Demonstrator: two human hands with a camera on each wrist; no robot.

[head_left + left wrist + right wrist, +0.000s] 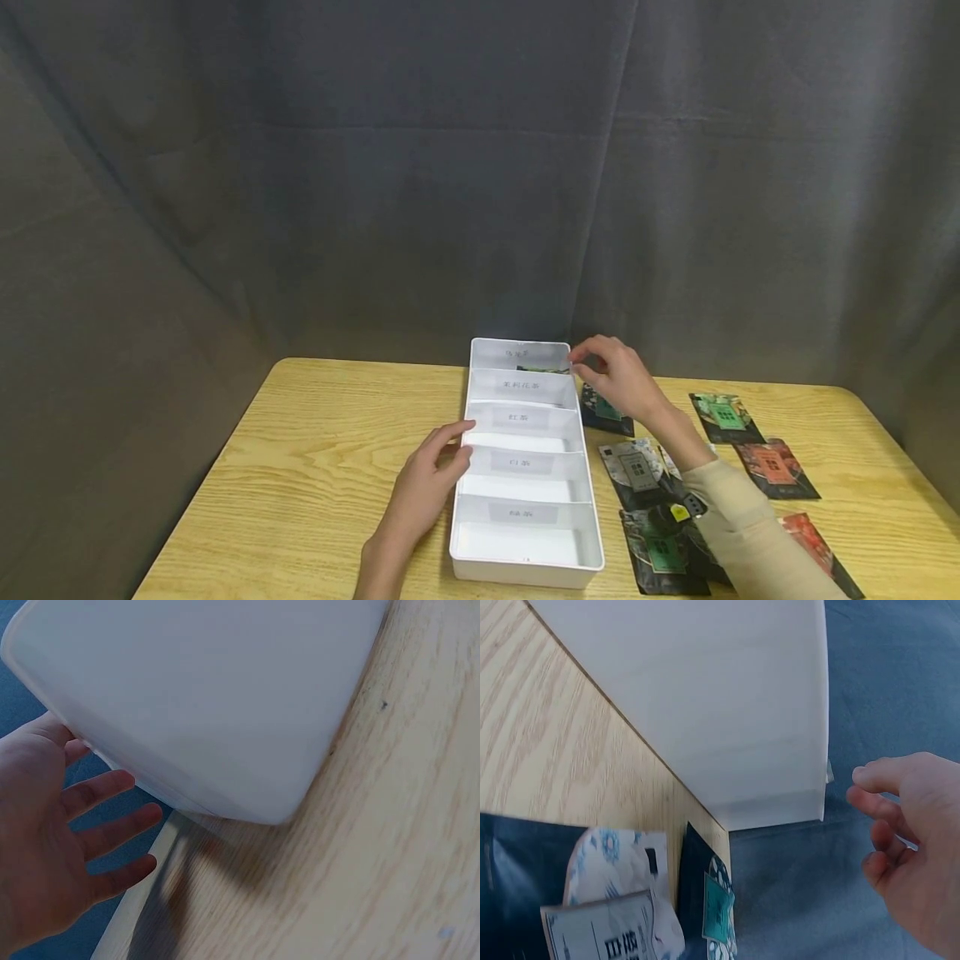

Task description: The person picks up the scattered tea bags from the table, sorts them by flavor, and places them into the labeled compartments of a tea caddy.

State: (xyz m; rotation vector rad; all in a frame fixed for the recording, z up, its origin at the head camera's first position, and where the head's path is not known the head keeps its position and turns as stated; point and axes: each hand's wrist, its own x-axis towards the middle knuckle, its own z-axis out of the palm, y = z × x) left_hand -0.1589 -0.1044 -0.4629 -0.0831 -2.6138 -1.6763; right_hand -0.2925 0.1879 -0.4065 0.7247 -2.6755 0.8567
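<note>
A long white divided box (527, 573) with several labelled compartments stands on the table. My left hand (423, 483) is at its left rim beside the middle compartment, with the index finger and thumb at the edge. In the left wrist view the other fingers of this hand (56, 840) spread loosely beside the box wall (225, 705). My right hand (618, 379) is over the far right corner, fingers loosely bent. The right wrist view shows this hand (922, 832) just beyond the rim, holding nothing visible. A dark green tea packet (543, 369) lies in the farthest compartment, mostly hidden by the divider.
Right of the box lie several tea packets: a dark green one (607, 414), a grey-white one (633, 471), a green one (660, 550), another green one (726, 417) and red ones (776, 467). My right forearm covers some. A dark curtain (420, 208) hangs behind the table (322, 433).
</note>
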